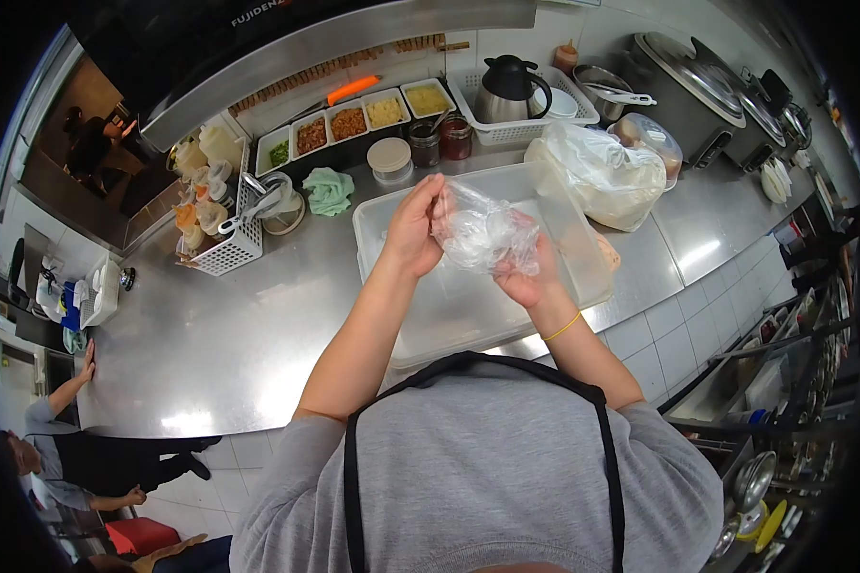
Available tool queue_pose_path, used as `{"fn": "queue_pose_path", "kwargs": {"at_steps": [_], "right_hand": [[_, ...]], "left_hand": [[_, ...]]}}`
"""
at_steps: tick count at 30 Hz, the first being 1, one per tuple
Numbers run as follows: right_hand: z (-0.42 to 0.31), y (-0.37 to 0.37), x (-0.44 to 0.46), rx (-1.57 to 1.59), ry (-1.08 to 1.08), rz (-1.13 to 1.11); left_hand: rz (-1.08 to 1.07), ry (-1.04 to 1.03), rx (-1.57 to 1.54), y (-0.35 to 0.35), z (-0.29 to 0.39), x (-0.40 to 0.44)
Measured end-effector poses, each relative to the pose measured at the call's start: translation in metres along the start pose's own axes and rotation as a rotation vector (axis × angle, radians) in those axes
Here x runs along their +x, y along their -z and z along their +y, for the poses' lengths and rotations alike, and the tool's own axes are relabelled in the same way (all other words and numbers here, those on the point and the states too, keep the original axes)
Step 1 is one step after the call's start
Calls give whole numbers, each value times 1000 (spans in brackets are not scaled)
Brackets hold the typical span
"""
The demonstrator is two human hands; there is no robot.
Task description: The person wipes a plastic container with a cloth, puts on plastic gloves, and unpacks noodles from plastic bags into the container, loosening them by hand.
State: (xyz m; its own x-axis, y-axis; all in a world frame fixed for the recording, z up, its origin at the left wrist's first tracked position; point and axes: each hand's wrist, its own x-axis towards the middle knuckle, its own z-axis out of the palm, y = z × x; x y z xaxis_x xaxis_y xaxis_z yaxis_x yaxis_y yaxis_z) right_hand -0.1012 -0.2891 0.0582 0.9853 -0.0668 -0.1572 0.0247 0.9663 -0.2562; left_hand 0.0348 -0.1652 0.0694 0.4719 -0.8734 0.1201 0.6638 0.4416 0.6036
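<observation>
**Thin clear plastic held between both hands over the tub**

From my distant seat, looking down through the head view, I have the crumpled clear plastic [492, 234] above the translucent tub [430, 315], up off its floor and nearer its far side than its near side. The left hand [420, 227] grasps the plastic by its left edge, fingers bent in against it. The right hand [526, 279] holds the lower right part, palm turned up; the plastic covers some of its fingers, so I can't tell how firmly they press.

I judge this stuff to be very light, limp and slick: thin film with little shape of its own, likely to cling to itself and slide across skin. Whether it is a bag or a loose sheet, I can't make out through the folds and glare. It won't crush, but I reckon it can stretch or tear under a hard pull on 1 point. I'd favour a loose edge, pinched between thumb and fingertip, with the 2nd hand supporting the bunched middle; squeezing the whole wad only packs the layers tighter.

The tub sits on the steel worktop [220, 325]. Just beside its far right corner slumps a large white bag [607, 181]; just beyond its far rim stands a lidded container [390, 160]; off its far left corner lies a green cloth [328, 191].
</observation>
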Motion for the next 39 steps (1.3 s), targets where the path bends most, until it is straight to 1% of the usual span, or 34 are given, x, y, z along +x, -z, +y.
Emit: {"fn": "queue_pose_path", "kwargs": {"at_steps": [1, 2, 3, 4, 5, 7, 8, 9, 10, 11, 13, 14, 16, 17, 19, 20, 22, 23, 25, 26, 27, 29, 30, 31, 32, 33, 36, 37, 38, 39], "right_hand": [[6, 8, -2, 19, -67, -119], [10, 12, -3, 39, -135, -239], [10, 9, -5, 39, -139, -240], [8, 4, -9, -68, -171, -296], [7, 1, -11, -173, -201, -352], [2, 9, 0, -126, -185, -577], [-1, 3, -1, -122, -91, -458], [-4, -6, -4, -116, 4, -336], [-7, -18, -9, -252, 118, -153], [-13, -9, -7, -251, 123, -145], [-34, 21, -3, -566, 266, 62], [-43, 28, -9, -561, 265, 62], [-56, 40, -19, -760, 356, 175], [-60, 41, -22, -758, 351, 173], [-64, 42, -27, -812, 329, 229], [-63, 40, -28, -809, 328, 228], [-59, 37, -29, -929, 215, 174], [-52, 31, -29, -926, 215, 175], [-34, 12, -28, -1136, 94, 136], [-29, 5, -30, -1103, 57, 61], [-31, 2, -32, -1103, 58, 63], [-36, -1, -32, -783, 167, -96], [-41, 1, -33, -784, 169, -95], [-46, 4, -33, -711, 215, -78], [-50, 7, -33, -638, 259, -62], [-50, 12, -30, -639, 260, -64], [-44, 29, -19, -556, 244, -59], [-38, 29, -14, -331, 228, -60], [-35, 29, -11, -105, 210, -59], [-35, 29, -12, -104, 210, -59]], "left_hand": [[3, -1, -1, -2, -2, 0], [108, 16, 162, -10, -5, 2], [212, 32, 326, -22, -8, 4], [310, 106, 489, -38, -16, -1], [262, 119, 504, -31, -33, -2], [-4, 36, 263, 10, -82, 4], [-54, 18, 193, 25, -97, 5], [-33, 27, 213, 13, -87, 0], [257, 228, 459, 1, -78, -7], [253, 236, 455, -4, -63, -10], [395, 361, 128, 2, -28, -10], [398, 363, 130, 11, -17, -12], [423, 179, 463, 28, 2, -16], [428, 178, 464, 29, 10, -18], [424, 183, 786, 31, 18, -22], [426, 183, 788, 25, 19, -23], [310, 242, 938, 9, 13, -26], [310, 245, 940, 2, 7, -28], [79, 299, 926, -12, -10, -29], [75, 207, 886, -14, -22, -28], [74, 207, 885, -3, -24, -25], [197, 59, 928, 17, -20, -15], [291, -29, 868, 21, -15, -14], [288, -29, 868, 26, -9, -14], [306, -103, 927, 29, -3, -16], [325, -178, 985, 32, 1, -16], [348, -166, 931, 16, -7, -15], [350, -167, 930, 9, -8, -15], [334, -111, 851, 2, -9, -16], [319, -55, 772, -2, -9, -17]]}}
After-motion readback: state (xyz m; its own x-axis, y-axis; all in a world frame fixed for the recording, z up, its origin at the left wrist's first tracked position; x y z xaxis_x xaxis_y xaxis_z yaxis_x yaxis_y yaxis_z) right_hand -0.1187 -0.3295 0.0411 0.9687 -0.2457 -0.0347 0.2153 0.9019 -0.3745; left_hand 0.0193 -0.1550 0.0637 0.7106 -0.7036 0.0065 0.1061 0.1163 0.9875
